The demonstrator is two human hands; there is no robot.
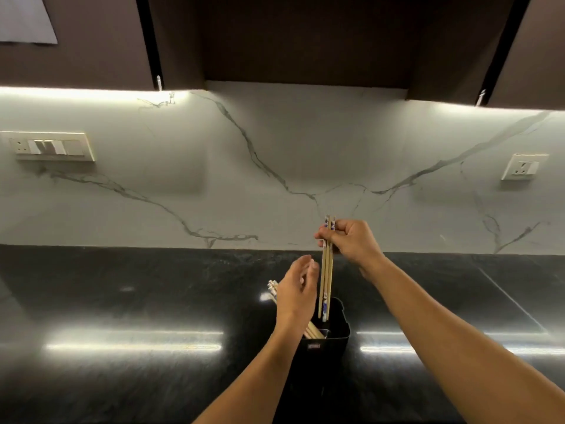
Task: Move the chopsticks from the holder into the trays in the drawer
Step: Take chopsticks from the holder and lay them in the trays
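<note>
View from head height, looking down at a glossy black stone countertop (pixel 122 377). A black, square-sided chopstick holder (pixel 331 344) stands on it, near its front edge.

Directly above the holder, the right hand (pixel 351 241) pinches a small bunch of wooden chopsticks (pixel 326 270) near their blue-and-white patterned tops, with fingers and thumb curled round them. The bunch hangs upright and its lower tips reach the holder's mouth.

Just left of that bunch, the left hand (pixel 296 290) hovers over the holder's left rim with its fingers loosely spread, holding nothing. Behind it more chopsticks (pixel 272 288) stay in the holder, leaning out to the left, and their shafts show again inside the mouth.

The countertop lies bare to the left and right of the holder, crossed by bright streaks of reflected light. Both forearms come in from the bottom edge on either side of the holder.

A small label (pixel 314 346) sits on the holder's near wall — it is too small to read.

Behind the holder rises a white marble backsplash (pixel 275 148) with grey veins. It carries a cream switch panel (pixel 52 146) far to the left of the holder and a single socket (pixel 524 166) far to the right. Dark upper cabinets (pixel 305 35) overhang above the holder — lit strips run along their undersides.
</note>
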